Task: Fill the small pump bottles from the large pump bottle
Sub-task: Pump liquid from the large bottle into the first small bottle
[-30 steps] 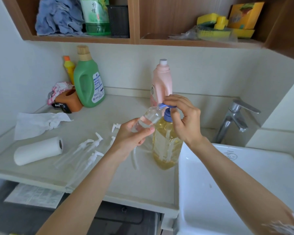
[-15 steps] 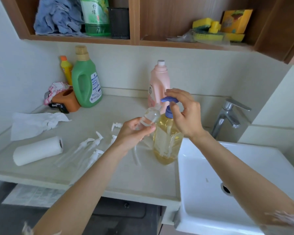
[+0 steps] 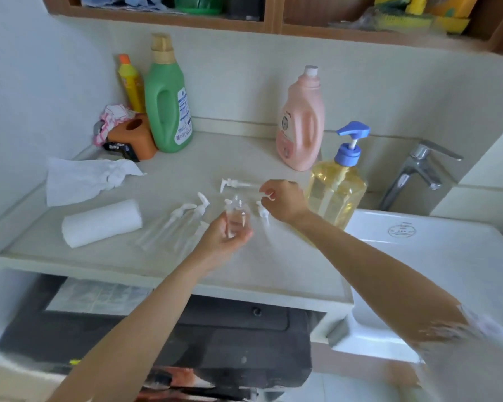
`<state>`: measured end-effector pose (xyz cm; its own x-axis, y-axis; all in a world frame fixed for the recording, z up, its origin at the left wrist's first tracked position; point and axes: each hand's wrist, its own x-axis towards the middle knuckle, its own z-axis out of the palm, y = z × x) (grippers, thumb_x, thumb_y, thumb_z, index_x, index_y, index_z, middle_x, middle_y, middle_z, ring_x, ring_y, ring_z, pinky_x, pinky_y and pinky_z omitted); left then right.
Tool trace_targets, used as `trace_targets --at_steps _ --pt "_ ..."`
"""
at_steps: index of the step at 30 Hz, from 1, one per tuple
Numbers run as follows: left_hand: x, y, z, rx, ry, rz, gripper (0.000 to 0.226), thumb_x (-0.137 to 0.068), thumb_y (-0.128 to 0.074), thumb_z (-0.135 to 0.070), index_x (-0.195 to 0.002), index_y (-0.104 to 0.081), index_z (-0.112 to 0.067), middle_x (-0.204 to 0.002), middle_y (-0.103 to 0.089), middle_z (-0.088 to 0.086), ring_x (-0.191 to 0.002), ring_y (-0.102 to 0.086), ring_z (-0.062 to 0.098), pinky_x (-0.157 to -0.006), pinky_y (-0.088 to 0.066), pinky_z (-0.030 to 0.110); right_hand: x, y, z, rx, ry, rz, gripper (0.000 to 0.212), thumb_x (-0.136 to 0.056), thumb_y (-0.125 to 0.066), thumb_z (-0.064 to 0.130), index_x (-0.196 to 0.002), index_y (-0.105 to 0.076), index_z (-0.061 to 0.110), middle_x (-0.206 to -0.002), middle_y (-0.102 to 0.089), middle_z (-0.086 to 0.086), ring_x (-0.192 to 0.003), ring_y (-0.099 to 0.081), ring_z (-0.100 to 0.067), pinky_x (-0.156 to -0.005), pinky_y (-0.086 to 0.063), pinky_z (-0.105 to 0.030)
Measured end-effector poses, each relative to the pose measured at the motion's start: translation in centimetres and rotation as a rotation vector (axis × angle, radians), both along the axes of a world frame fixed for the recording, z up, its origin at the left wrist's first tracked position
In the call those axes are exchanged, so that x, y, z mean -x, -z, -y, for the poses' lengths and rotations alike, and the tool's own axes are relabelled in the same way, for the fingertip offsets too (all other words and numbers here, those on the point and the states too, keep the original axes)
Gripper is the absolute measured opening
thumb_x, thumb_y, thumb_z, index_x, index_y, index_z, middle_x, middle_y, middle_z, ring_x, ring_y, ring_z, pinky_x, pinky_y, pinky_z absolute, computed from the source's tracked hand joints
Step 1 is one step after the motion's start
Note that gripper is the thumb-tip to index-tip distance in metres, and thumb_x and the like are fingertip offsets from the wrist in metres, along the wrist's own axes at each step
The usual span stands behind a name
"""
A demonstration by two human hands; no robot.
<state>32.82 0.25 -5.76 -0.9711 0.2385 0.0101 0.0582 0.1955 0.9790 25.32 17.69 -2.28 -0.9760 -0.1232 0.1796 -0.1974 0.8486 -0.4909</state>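
Two hands work: left hand (image 3: 227,237) grips a small bottle (image 3: 238,215); right hand (image 3: 283,202) pinches a white pump (image 3: 262,210).

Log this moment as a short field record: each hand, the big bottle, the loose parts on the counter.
left hand: holds small clear bottle upright, mouth uncapped
right hand: curled over a white pump head, seemingly pinching it
large pump bottle: yellow liquid, blue pump, stands untouched by the sink
loose pump heads: lying on the counter
other small bottles: lying capped beside the paper roll
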Motion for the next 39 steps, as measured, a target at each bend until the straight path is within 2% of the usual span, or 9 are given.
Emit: trace_targets --at_steps 11,16,19,22,25,27,28,29,39 --pt "-0.8 3.1 -2.1 0.162 0.216 0.019 0.042 -0.080 -0.065 -0.039 -0.114 -0.051 -0.020 -0.110 -0.065 -0.003 -0.105 -0.061 0.012 -0.097 -0.047 0.044 4.9 3.8 1.4 -0.269 0.157 0.392 0.038 -0.081 -0.066 0.024 -0.116 -0.060 0.010 -0.104 -0.062 -0.007 -0.090 -0.058 -0.025 -0.064 -0.042 -0.026" --pt "-0.4 3.4 -1.2 0.183 0.187 0.000 0.047 -0.084 -0.067 -0.030 -0.126 -0.048 -0.020 -0.116 -0.063 -0.003 -0.106 -0.060 0.014 -0.101 -0.044 0.041 2.2 -0.9 1.1 0.365 0.146 0.142 0.041 -0.087 -0.065 0.016 -0.127 -0.056 0.017 -0.095 -0.060 -0.001 -0.095 -0.056 -0.017 -0.080 -0.041 -0.023" --pt "0.0 3.1 -0.9 0.218 0.161 -0.023 0.056 -0.088 -0.067 -0.025 -0.137 -0.040 -0.018 -0.122 -0.062 -0.002 -0.091 -0.058 0.015 -0.093 -0.044 0.031 -0.9 -4.3 0.5 0.834 0.059 0.019 0.019 -0.087 -0.064 0.003 -0.101 -0.064 0.016 -0.082 -0.058 0.004 -0.084 -0.058 -0.014 -0.077 -0.047 -0.025" --pt "0.1 3.1 -0.8 0.187 0.156 -0.020 0.046 -0.088 -0.067 -0.016 -0.126 -0.043 -0.025 -0.117 -0.062 -0.004 -0.081 -0.057 -0.006 -0.084 -0.042 0.022 -4.0 -6.2 -0.3 1.065 -0.020 -0.009 0.018 -0.087 -0.062 0.007 -0.103 -0.065 0.014 -0.090 -0.064 -0.003 -0.085 -0.065 -0.008 -0.075 -0.050 -0.022" --pt "-0.1 3.0 -0.8 0.171 0.132 -0.026 0.047 -0.087 -0.068 -0.011 -0.127 -0.046 -0.021 -0.102 -0.064 0.003 -0.093 -0.057 0.010 -0.077 -0.044 0.023 -6.2 -6.8 -0.6 1.180 -0.072 -0.039 0.017 -0.087 -0.061 0.008 -0.101 -0.065 0.018 -0.090 -0.064 -0.001 -0.084 -0.067 -0.005 -0.076 -0.049 -0.022" --pt "0.0 2.9 -0.8 0.201 0.101 -0.012 0.049 -0.087 -0.069 -0.015 -0.129 -0.046 -0.021 -0.109 -0.051 -0.001 -0.084 -0.057 0.013 -0.073 -0.044 0.028 -6.9 -7.1 -0.5 1.216 -0.087 -0.060 0.018 -0.083 -0.062 0.013 -0.099 -0.065 0.019 -0.089 -0.065 0.001 -0.085 -0.067 -0.006 -0.075 -0.049 -0.020" --pt "0.0 3.0 -0.7 0.194 0.091 -0.019 0.047 -0.086 -0.070 -0.019 -0.125 -0.046 -0.025 -0.071 -0.051 -0.006 -0.064 -0.054 0.012 -0.066 -0.041 0.026 -7.1 -7.1 -0.5 1.229 -0.091 -0.069 0.019 -0.081 -0.062 0.015 -0.099 -0.065 0.020 -0.088 -0.066 0.003 -0.085 -0.067 -0.006 -0.075 -0.049 -0.019" --pt "-0.1 2.9 -0.6 0.183 0.081 -0.026 0.046 -0.083 -0.072 -0.025 -0.121 -0.046 -0.031 -0.075 -0.025 -0.013 -0.057 -0.039 0.007 -0.064 -0.037 0.025 -7.2 -7.0 -0.4 1.237 -0.094 -0.073 0.019 -0.080 -0.062 0.016 -0.099 -0.065 0.020 -0.086 -0.067 0.005 -0.085 -0.067 -0.006 -0.075 -0.049 -0.019" --pt "0.4 2.4 -0.7 0.131 0.040 -0.105 0.042 -0.075 -0.069 -0.058 -0.112 -0.054 -0.047 -0.099 -0.061 0.016 -0.091 -0.060 0.033 -0.088 -0.049 0.046 -7.4 -2.3 0.4 0.903 -0.129 0.089 0.013 -0.090 -0.062 0.001 -0.092 -0.068 0.012 -0.085 -0.068 0.002 -0.080 -0.063 -0.006 -0.080 -0.049 -0.020"
